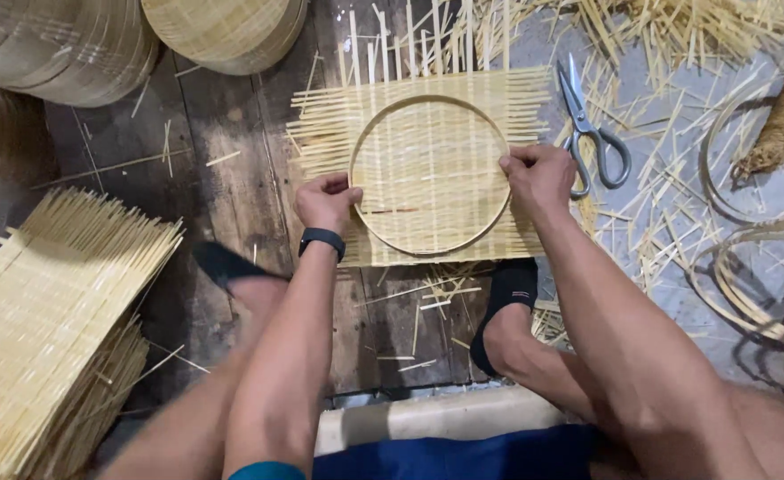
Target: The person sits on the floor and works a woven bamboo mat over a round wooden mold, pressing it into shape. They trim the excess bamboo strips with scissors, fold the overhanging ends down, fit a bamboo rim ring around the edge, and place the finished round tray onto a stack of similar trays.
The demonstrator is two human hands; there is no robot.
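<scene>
**Both hands press a bamboo hoop onto a woven mat**

We see a square woven bamboo mat point(427, 169) lying flat on the dark wooden floor point(223, 151), with loose strip ends sticking out on its far and left sides. A thin round bamboo hoop point(430, 102) lies on top of the mat, roughly centred.

The left hand point(328, 201) is curled closed at the hoop's left edge, fingers pinching the rim there. A dark band point(322, 239) sits on that wrist. The right hand point(540, 176) is likewise closed on the hoop's right edge, thumb and fingers gripping the rim. Both hands touch hoop and mat together.

Just right of the right hand, a pair of scissors point(592, 133) lies on the floor with its blades pointing far. Around it and further right, offcut bamboo slivers point(676, 36) are scattered, and loose coils of bamboo strip point(747, 258) lie at the right edge.

At the near left a stack of similar woven mats point(45, 329) rests. At the far left, round woven trays point(227, 31) are stacked. The person's two feet in dark socks sit just near of the mat.
</scene>
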